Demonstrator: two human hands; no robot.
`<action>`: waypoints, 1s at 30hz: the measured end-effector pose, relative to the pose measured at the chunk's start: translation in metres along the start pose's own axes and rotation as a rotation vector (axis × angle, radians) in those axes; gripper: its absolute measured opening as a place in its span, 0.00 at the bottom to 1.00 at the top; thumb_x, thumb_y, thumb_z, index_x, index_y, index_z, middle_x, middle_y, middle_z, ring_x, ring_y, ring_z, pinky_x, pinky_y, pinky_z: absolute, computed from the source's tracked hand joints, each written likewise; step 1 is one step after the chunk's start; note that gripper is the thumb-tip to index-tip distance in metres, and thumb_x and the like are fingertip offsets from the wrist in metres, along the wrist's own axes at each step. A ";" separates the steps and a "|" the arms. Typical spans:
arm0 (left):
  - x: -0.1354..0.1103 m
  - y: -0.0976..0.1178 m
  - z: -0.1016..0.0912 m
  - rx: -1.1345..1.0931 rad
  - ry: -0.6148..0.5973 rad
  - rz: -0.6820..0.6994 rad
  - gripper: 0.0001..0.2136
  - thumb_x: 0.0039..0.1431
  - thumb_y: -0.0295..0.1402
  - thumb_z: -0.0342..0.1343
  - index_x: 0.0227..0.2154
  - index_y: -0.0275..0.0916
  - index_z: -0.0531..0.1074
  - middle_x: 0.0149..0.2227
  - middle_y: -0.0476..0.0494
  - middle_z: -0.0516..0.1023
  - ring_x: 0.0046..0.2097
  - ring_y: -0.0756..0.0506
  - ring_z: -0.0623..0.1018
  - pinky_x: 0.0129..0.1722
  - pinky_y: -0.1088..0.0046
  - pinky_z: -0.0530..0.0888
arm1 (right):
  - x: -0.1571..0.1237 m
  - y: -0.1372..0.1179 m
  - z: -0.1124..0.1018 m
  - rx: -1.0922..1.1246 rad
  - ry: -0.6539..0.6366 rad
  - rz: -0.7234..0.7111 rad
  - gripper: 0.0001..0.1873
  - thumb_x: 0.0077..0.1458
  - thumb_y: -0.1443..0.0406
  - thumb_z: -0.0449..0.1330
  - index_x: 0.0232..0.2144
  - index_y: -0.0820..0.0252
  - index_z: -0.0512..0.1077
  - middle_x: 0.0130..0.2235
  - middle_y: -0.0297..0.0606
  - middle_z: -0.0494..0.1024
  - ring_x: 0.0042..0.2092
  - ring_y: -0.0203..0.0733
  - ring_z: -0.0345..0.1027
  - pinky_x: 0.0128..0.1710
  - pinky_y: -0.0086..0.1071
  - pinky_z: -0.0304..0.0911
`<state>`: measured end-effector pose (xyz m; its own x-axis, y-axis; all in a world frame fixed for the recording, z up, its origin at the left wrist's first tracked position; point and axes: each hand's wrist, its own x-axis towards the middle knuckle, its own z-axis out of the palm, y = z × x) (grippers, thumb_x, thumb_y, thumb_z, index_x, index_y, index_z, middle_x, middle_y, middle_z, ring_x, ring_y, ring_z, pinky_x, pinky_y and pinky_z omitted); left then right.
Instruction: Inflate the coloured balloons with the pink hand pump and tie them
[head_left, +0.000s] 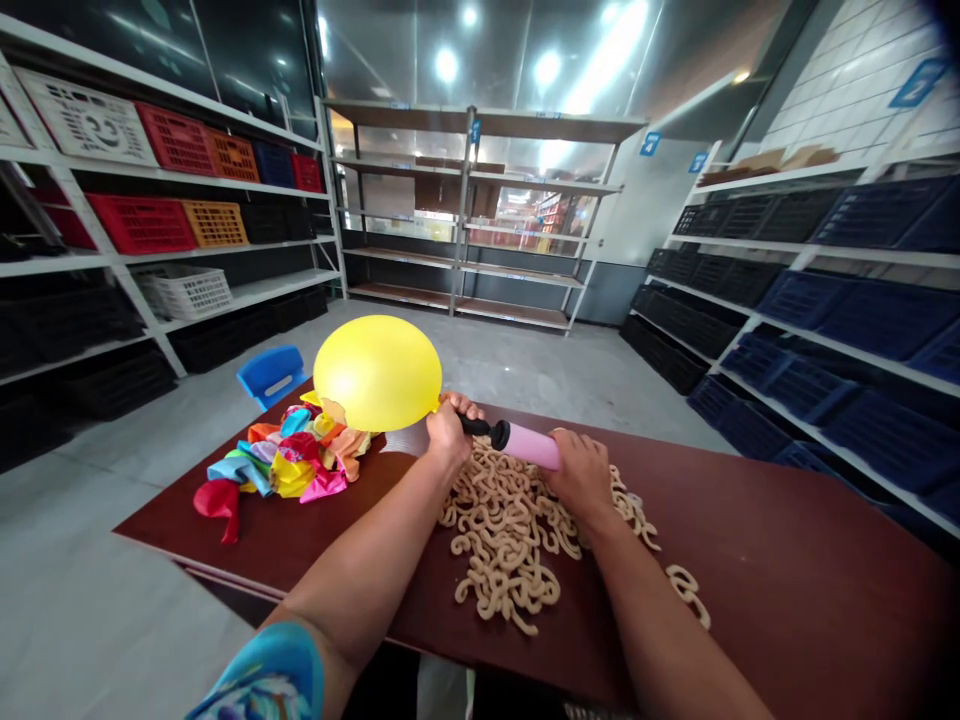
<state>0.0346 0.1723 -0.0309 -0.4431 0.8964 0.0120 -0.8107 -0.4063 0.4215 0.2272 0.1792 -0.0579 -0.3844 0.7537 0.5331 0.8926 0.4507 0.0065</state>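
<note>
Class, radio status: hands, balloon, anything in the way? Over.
Left hand closed where yellow balloon meets pink hand pump; right hand gripping pump barrel. Balloon inflated. Tan curled pieces heaped below pump.

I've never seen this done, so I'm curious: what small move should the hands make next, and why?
Probably pinch the neck of the yellow balloon and ease it off the black end of the pink hand pump. The balloon looks round and full, the left hand grips where neck and pump meet, and the right hand holds the pump.
</note>
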 end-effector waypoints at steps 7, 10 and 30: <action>0.015 0.031 0.000 -0.017 0.045 0.032 0.09 0.42 0.20 0.44 0.20 0.39 0.51 0.17 0.56 0.52 0.17 0.54 0.59 0.21 0.75 0.60 | 0.001 0.023 0.006 0.013 0.005 0.067 0.12 0.48 0.66 0.54 0.38 0.57 0.66 0.36 0.36 0.72 0.40 0.41 0.60 0.44 0.35 0.41; 0.022 0.048 -0.001 -0.032 0.106 0.070 0.08 0.43 0.21 0.44 0.20 0.39 0.50 0.17 0.56 0.51 0.16 0.55 0.57 0.20 0.76 0.58 | 0.001 0.034 0.007 -0.008 0.018 0.136 0.09 0.48 0.65 0.53 0.35 0.57 0.67 0.34 0.36 0.72 0.40 0.42 0.60 0.44 0.37 0.40; 0.001 0.012 0.005 -0.004 0.026 0.005 0.09 0.42 0.21 0.45 0.20 0.39 0.51 0.17 0.55 0.51 0.17 0.54 0.59 0.20 0.75 0.60 | 0.000 0.007 0.005 0.018 0.024 -0.031 0.14 0.46 0.64 0.56 0.38 0.59 0.64 0.37 0.39 0.72 0.40 0.43 0.60 0.44 0.35 0.43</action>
<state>0.0265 0.1697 -0.0215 -0.4564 0.8897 -0.0095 -0.8100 -0.4111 0.4182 0.2325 0.1845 -0.0622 -0.4056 0.7276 0.5533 0.8761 0.4820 0.0084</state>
